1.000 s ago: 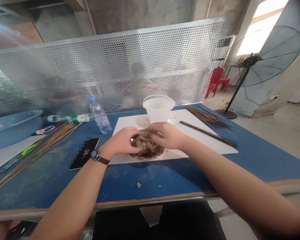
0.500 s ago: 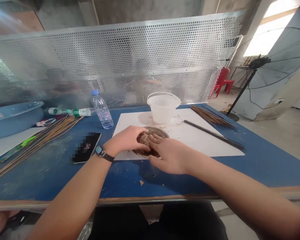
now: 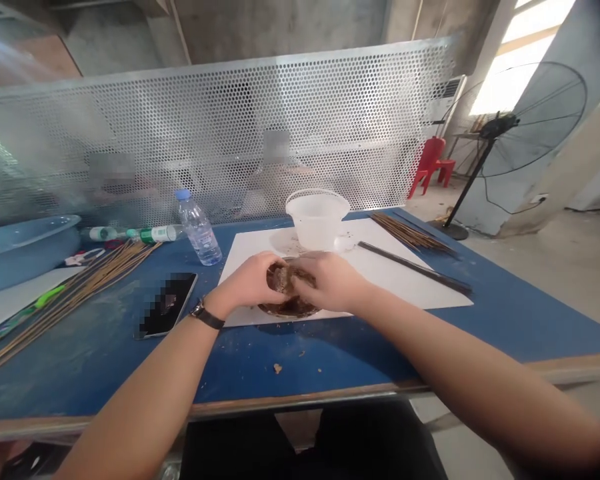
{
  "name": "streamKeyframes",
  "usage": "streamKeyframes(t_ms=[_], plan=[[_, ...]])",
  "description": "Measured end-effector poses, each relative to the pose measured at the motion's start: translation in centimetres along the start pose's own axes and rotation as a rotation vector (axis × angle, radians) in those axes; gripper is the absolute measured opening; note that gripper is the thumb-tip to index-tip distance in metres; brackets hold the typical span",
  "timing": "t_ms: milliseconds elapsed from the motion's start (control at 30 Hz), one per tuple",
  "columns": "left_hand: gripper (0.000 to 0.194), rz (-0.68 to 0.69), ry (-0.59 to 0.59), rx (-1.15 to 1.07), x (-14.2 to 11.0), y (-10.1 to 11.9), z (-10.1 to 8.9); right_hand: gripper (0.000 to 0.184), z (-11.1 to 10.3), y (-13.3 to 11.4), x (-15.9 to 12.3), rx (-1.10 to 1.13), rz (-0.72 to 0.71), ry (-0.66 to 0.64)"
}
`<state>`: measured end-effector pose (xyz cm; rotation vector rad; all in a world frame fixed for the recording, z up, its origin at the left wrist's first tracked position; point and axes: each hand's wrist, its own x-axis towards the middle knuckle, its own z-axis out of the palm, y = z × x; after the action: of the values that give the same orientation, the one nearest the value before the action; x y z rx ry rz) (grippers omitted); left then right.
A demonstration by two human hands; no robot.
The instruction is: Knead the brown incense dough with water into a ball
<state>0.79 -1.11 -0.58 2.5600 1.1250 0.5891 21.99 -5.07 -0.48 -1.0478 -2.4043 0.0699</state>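
A lump of wet brown clay (image 3: pixel 281 280) sits in a shallow round bowl (image 3: pixel 291 311) at the near edge of a white board. My left hand (image 3: pixel 254 279), with a dark watch on its wrist, curves round the lump from the left. From the right, my right hand (image 3: pixel 326 279) closes on the clay with bent fingers and thumb; some fingertips are hidden inside the bowl. Just behind stands a white plastic bucket (image 3: pixel 318 223) with its handle across the rim.
On the blue table (image 3: pixel 380 360) lie a phone (image 3: pixel 173 307), thin sticks (image 3: pixel 75 293), a dark bar (image 3: pixel 415 268) and another stick bundle (image 3: pixel 410 233). A water bottle (image 3: pixel 200 230) stands left. Behind is a perforated metal screen (image 3: pixel 205 133); a blue basin (image 3: pixel 25 247) is far left.
My right hand has gone from lying flat with stretched fingers on the clay to curling its fingers and thumb round it. My left hand stays round the lump. The view has shifted slightly.
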Motion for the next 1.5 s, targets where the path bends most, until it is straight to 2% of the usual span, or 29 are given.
streamKeyframes(t_ms=[100, 167, 300, 367, 500, 567, 700, 767, 900, 1033, 1100, 1167, 1233, 1300, 1400, 1500], plan=[[0.044, -0.025, -0.013, 0.000, -0.2, -0.1, 0.1, 0.015, 0.2, -1.2, -0.5, 0.053, -0.204, 0.009], [0.049, -0.019, -0.050, -0.026, -0.3, -0.1, 0.0, 0.016, 0.2, -1.9, -0.9, 0.063, -0.246, -0.009], [0.054, 0.006, -0.151, -0.135, -0.2, 0.1, -0.3, 0.018, -0.1, -2.9, -1.6, 0.014, -0.179, -0.013], [0.053, 0.051, -0.163, -0.156, -0.2, 0.2, -0.4, 0.024, -0.2, -3.2, -1.8, -0.009, -0.141, -0.019], [0.053, 0.123, -0.119, 0.005, -0.2, 0.2, -0.3, 0.042, 0.3, -3.4, -1.8, -0.057, -0.032, -0.104], [0.049, 0.121, -0.123, 0.087, -0.2, 0.0, -0.2, 0.050, 0.9, -3.0, -1.6, -0.096, 0.003, -0.156], [0.027, 0.116, -0.135, 0.136, 0.0, -0.2, -0.2, 0.058, 1.7, -1.5, -0.9, -0.105, 0.022, -0.238], [0.027, 0.109, -0.117, 0.142, 0.2, -0.3, -0.1, 0.057, 1.6, -0.7, -0.6, -0.060, 0.010, -0.242], [0.035, 0.063, -0.116, 0.150, 0.2, -0.5, 0.0, 0.043, 0.9, 0.2, -0.2, -0.015, 0.001, -0.184], [0.047, 0.008, -0.052, 0.140, 0.1, -0.5, 0.1, 0.026, 1.0, 0.7, 0.0, 0.010, -0.022, 0.016], [0.063, 0.026, 0.016, 0.089, 0.0, -0.4, 0.0, 0.034, 1.2, 0.8, 0.1, 0.073, -0.099, 0.083], [0.084, 0.033, 0.068, 0.020, -0.2, -0.3, -0.2, 0.044, 1.4, 0.7, 0.0, 0.121, -0.186, 0.081], [0.103, 0.010, 0.068, -0.016, -0.4, -0.2, -0.3, 0.050, 1.4, 0.3, -0.2, 0.134, -0.209, 0.057], [0.113, -0.017, 0.022, -0.006, -0.5, -0.2, -0.3, 0.049, 1.3, -0.2, -0.4, 0.127, -0.162, 0.042], [0.110, 0.013, -0.035, 0.006, -0.4, -0.1, 0.0, 0.047, 1.1, -0.7, -0.5, 0.096, -0.089, 0.052], [0.088, 0.071, -0.025, -0.028, -0.2, 0.2, 0.0, 0.046, 0.9, -0.7, -0.4, 0.111, -0.109, 0.031]])
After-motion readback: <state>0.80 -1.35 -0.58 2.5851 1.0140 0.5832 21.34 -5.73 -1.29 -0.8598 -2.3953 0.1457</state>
